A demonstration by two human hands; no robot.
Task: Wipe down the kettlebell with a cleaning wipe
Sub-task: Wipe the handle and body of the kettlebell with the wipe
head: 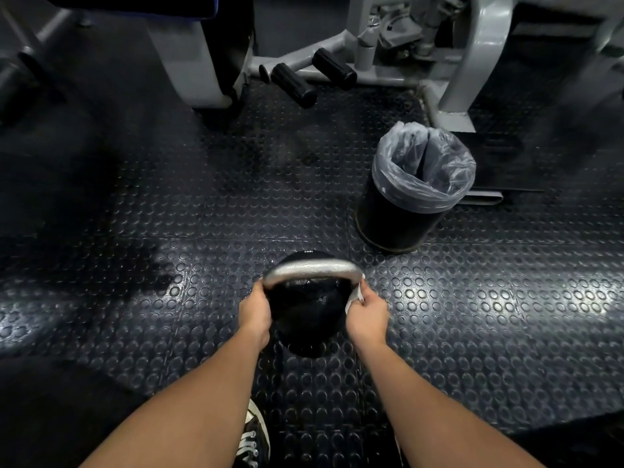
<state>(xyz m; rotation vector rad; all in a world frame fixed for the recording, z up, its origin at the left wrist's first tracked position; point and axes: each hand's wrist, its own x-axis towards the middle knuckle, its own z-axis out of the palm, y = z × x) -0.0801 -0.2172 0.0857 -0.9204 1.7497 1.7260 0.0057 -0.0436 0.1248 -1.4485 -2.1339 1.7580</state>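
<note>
On the studded rubber floor (472, 315), just ahead of the person's shoe (254, 434), the black kettlebell (304, 319) sat tilted, its silver handle (310, 268) arching across the top on the far side. Both bare forearms reached forward and down, converging on the handle's two ends. The left hand (254, 310) gripped the left end of the handle where it met the bell, thumb side up; its fingers curled round the far side and could not be seen. The right hand (367, 315) mirrored it at the right end, its fingers curled and pinching a white cleaning wipe (356, 292) against the handle's base, with a crumpled edge of the wipe showing above the knuckles. Beyond the kettlebell and to the right stood a black waste bin (395, 217) lined with a clear plastic bag (425, 167), well apart from the hands. Farther back were the grey frame (472, 62) of a gym machine and two black foam rollers (293, 85).
</note>
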